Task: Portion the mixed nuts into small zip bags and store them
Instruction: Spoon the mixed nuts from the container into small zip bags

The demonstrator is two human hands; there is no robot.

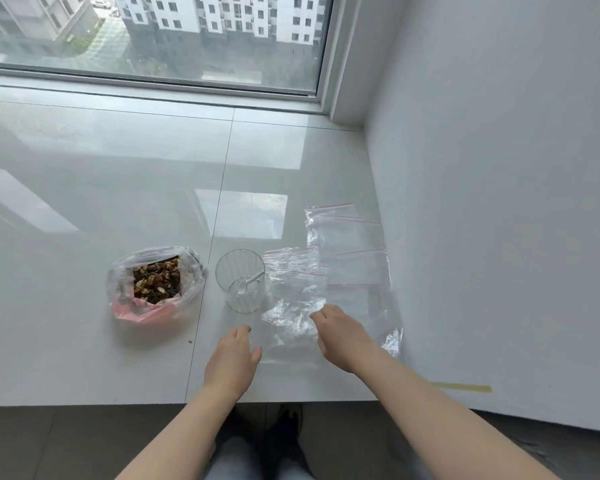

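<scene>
Near the ledge's (84, 174) front edge, relaxed left hand (232, 358) holds nothing; right hand's (340, 336) fingers (317, 315) touch a zip bag (291, 306). Mixed nuts (157, 279) sit left of a glass (241, 280).

The right hand (340, 336) is covering the near right part of the clear zip bag (291, 306), and its fingers' grip is staying unclear. The overlapping zip bags (354, 251) are hiding each other's edges. The spoon (252, 280) is blurring behind the glass (240, 282). Both forearms are running off the bottom edge.
</scene>
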